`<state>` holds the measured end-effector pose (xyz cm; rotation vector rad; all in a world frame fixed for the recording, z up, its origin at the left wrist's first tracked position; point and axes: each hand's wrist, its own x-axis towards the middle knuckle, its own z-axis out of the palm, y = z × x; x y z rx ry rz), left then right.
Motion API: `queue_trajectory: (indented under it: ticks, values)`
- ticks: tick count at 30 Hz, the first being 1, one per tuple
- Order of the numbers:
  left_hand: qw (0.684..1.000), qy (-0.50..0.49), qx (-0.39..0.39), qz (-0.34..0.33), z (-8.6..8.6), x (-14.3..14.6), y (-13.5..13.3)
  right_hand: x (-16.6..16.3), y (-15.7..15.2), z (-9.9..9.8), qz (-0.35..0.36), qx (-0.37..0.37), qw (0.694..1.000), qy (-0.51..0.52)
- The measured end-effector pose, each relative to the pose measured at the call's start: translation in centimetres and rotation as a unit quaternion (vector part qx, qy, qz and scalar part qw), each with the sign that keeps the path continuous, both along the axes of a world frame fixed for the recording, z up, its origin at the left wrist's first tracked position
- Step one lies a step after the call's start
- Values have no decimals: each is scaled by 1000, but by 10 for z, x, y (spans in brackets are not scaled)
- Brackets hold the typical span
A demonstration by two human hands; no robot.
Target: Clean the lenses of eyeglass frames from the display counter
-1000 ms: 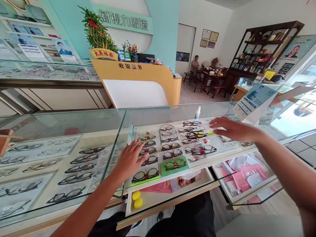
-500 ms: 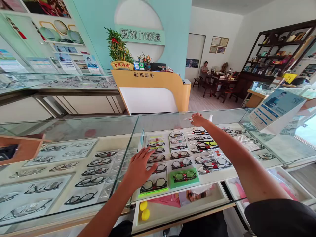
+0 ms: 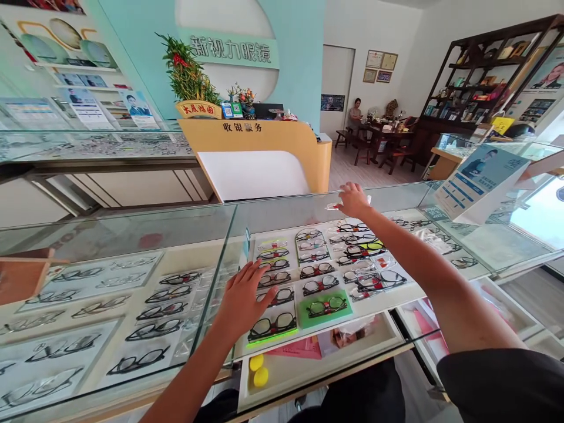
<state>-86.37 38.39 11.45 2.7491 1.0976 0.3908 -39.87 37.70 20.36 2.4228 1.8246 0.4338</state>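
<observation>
Head view: I locate a small clear item with a red mark point(image 3: 331, 207) near the far edge of the glass case point(image 3: 284, 217). Its visible part runs roughly left to right, directly left of the right hand point(image 3: 353, 202), which is the nearer hand. Those fingers are curved; I cannot tell whether they grip the item. A white bottle point(image 3: 369, 200), partly hidden, stands just right of that hand. Nearer and well left, the left hand point(image 3: 244, 294) is released, fingers spread above rows of eyeglasses point(image 3: 317, 269); contact with the glass cannot be determined.
</observation>
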Motion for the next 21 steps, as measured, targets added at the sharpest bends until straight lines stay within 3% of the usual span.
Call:
queue_trajectory:
  ticks: [4,7,12,15,18,21]
  values:
    - [1000,-10,12,-1,-1,1,-1,10,-25,27,-175,116,977,36]
    - [1000,-16,15,-3,-2,1,-1,23,-39,34,-259,72,956,122]
    - [999,-27,18,-7,-5,1,0,22,-58,30,-234,22,958,166]
    - [1000,-23,13,-4,-5,1,0,5,-64,41,-210,34,962,172]
    - [1000,-18,5,-1,-4,2,-1,-33,-61,60,-149,48,971,179]
    - [999,-33,-6,-2,-1,3,-2,-98,-49,71,-52,34,978,199]
